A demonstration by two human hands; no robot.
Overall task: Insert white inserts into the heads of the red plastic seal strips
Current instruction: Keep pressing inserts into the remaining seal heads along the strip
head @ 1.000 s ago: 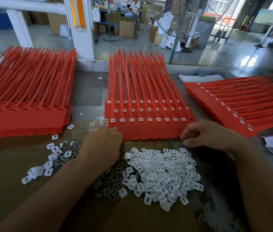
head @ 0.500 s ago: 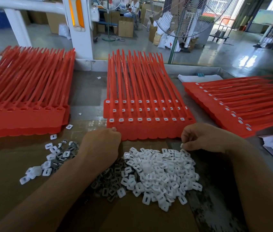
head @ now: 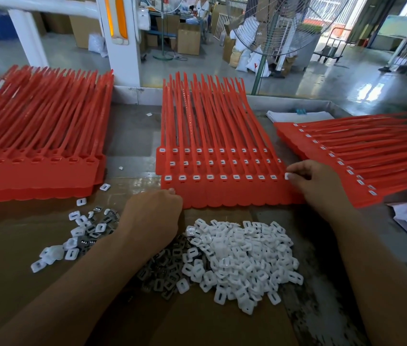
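A small white insert (head: 287, 176) is sitting right between the tips of the fingers (head: 294, 171) of the right hand (head: 314, 181). The thumb and first finger are pinching it at the end hole of the nearest row of the red strips (head: 222, 193). That row is running off to the left of these fingers, and all its other holes are already showing a white piece.

The insert is looking light, hard and smooth, so I think it could slip or flip. It is best held by its two thin sides, flat face up, and pushed straight down. The red strips are looking thin and bendy, so their flat front part needs holding down.

The left hand (head: 155, 216) is resting at that front part, far to the left, with its fingers curled under. I cannot tell if it is holding anything.

Just below both hands, a big pile of inserts (head: 242, 255) is lying on the desk (head: 132, 136). A left stack (head: 35, 176) of red strips is lying far off, and a right stack (head: 372, 151) is lying just beside the pinching fingers.
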